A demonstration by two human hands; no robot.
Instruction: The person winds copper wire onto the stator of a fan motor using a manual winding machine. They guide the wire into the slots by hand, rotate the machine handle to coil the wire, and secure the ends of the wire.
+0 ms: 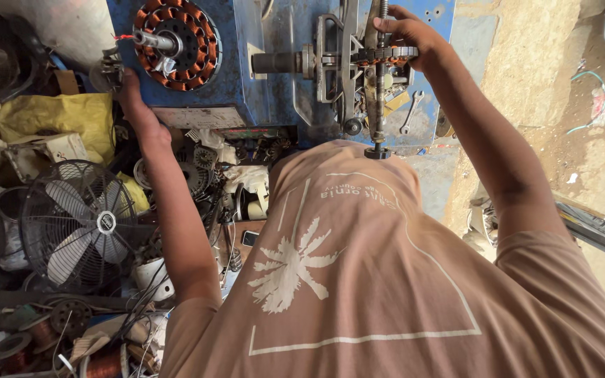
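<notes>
On the blue winding machine (246, 84), the right hand (407, 35) grips the toothed gear (386, 52)—turn it steadily; the left hand (131, 94), fingers seemingly curled, steadies beside the copper-wound stator (176, 43).

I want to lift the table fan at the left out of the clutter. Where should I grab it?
Take the fan by the rim of its wire guard, from above: it lies face up, so the rim is exposed, while parts crowd its sides and the base is hidden.

Dusty-pink T-shirt (358, 280), short sleeves; white palm print
</notes>
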